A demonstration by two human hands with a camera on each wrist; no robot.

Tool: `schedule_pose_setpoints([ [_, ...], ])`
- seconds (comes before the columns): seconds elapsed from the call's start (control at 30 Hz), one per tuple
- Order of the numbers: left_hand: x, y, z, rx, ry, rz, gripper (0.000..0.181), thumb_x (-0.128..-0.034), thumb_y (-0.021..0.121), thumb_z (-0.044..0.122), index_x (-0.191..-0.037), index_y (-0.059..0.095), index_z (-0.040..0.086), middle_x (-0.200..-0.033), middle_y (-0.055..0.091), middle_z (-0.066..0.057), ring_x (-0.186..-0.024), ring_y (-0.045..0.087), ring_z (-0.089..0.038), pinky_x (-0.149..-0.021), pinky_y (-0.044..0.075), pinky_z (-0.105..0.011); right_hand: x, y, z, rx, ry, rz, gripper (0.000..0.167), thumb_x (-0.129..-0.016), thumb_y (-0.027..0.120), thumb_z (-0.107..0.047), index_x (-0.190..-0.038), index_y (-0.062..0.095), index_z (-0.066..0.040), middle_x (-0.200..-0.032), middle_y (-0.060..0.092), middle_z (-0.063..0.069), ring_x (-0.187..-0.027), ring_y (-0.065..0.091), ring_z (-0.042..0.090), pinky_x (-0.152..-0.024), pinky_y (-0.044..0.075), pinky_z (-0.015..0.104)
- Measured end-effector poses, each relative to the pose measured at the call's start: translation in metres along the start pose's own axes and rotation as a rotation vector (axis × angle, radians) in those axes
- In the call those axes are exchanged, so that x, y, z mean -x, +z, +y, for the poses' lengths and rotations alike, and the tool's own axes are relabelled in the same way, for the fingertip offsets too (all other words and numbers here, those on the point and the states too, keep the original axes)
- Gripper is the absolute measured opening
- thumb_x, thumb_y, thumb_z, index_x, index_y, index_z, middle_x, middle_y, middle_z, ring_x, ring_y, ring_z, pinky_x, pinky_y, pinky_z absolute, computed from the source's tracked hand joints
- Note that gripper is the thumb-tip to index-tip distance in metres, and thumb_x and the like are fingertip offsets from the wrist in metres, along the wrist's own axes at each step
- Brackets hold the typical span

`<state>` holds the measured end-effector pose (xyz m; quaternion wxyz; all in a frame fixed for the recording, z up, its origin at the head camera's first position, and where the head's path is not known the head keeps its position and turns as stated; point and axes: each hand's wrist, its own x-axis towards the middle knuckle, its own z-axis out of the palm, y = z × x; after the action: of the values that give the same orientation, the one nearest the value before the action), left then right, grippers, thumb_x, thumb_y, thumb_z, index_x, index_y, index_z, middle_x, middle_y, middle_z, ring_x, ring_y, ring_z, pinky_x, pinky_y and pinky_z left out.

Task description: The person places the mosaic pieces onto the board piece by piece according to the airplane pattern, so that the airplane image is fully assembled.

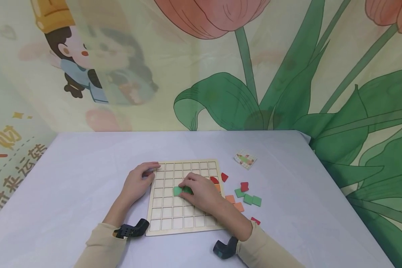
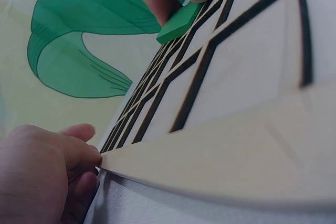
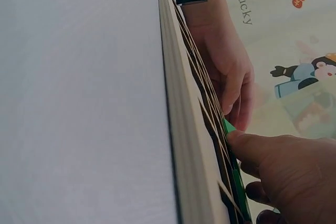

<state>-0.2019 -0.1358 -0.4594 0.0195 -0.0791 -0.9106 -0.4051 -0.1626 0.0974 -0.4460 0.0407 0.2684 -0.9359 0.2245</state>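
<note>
From my remote post I see the right grip (image 1: 202, 190) clamped, thumb and finger, on a light green tile (image 1: 177, 191) left of centre on the gridded board (image 1: 177, 223). The squarish tile points one edge leftward; I cannot tell its long axis. The left grip (image 1: 137, 182), digits apart, touches the board's far left corner.

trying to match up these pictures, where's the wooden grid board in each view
Head: grid board, lower centre
Left wrist: board, slanting across the right side
Right wrist: board, edge-on strip, top to bottom near centre
Shared landmark: left hand, beside the board
</note>
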Motion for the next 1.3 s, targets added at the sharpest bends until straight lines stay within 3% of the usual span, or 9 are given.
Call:
schedule_pose_setpoints([
  [0.53,0.0,0.001,0.002,-0.002,0.004,0.001,0.033,-0.0919,0.053,0.008,-0.124,0.061,0.012,-0.136,0.055,-0.008,-0.116,0.058,-0.03,-0.098,0.047,-0.047,0.003,-0.001,-0.001,0.056,-0.028,0.016,0.026,-0.084,0.071,-0.035,-0.105,0.075,-0.02,-0.097,0.06,-0.01,-0.084,0.056,0.004,-0.068,0.045,0.012],
  [0.77,-0.001,0.001,0.003,-0.002,0.007,0.002,0.033,-0.0917,0.052,0.008,-0.123,0.062,0.012,-0.135,0.055,-0.009,-0.117,0.057,-0.03,-0.098,0.047,-0.047,0.004,-0.002,-0.001,0.064,-0.062,0.047,0.015,-0.084,0.072,-0.031,-0.093,0.077,-0.021,-0.096,0.061,-0.011,-0.086,0.058,0.005,-0.072,0.049,0.014],
  [0.97,0.001,0.001,0.003,-0.002,0.008,0.005,0.033,-0.0916,0.052,0.009,-0.123,0.061,0.011,-0.135,0.055,-0.009,-0.117,0.057,-0.031,-0.098,0.047,-0.047,0.003,-0.013,0.002,0.069,-0.077,-0.005,0.011,-0.086,0.07,-0.03,-0.091,0.076,-0.023,-0.092,0.061,-0.012,-0.083,0.058,0.004,-0.068,0.048,0.014],
  [1.07,0.001,0.0,0.002,0.002,-0.002,0.007,0.033,-0.0912,0.052,0.01,-0.123,0.061,0.011,-0.136,0.055,-0.008,-0.117,0.057,-0.03,-0.098,0.047,-0.046,0.001,-0.027,0.008,0.062,-0.028,-0.061,0.011,-0.087,0.068,-0.029,-0.093,0.075,-0.024,-0.091,0.063,-0.013,-0.079,0.057,0.003,-0.067,0.048,0.015],
  [1.3,0.0,0.001,0.0,0.0,-0.003,0.007,0.033,-0.0921,0.052,0.01,-0.123,0.061,0.011,-0.137,0.054,-0.009,-0.117,0.057,-0.029,-0.098,0.047,-0.046,0.006,-0.073,0.04,0.019,0.239,-0.182,0.015,-0.088,0.067,-0.024,-0.102,0.072,-0.02,-0.089,0.063,-0.009,-0.079,0.054,0.009,-0.07,0.049,0.023],
])
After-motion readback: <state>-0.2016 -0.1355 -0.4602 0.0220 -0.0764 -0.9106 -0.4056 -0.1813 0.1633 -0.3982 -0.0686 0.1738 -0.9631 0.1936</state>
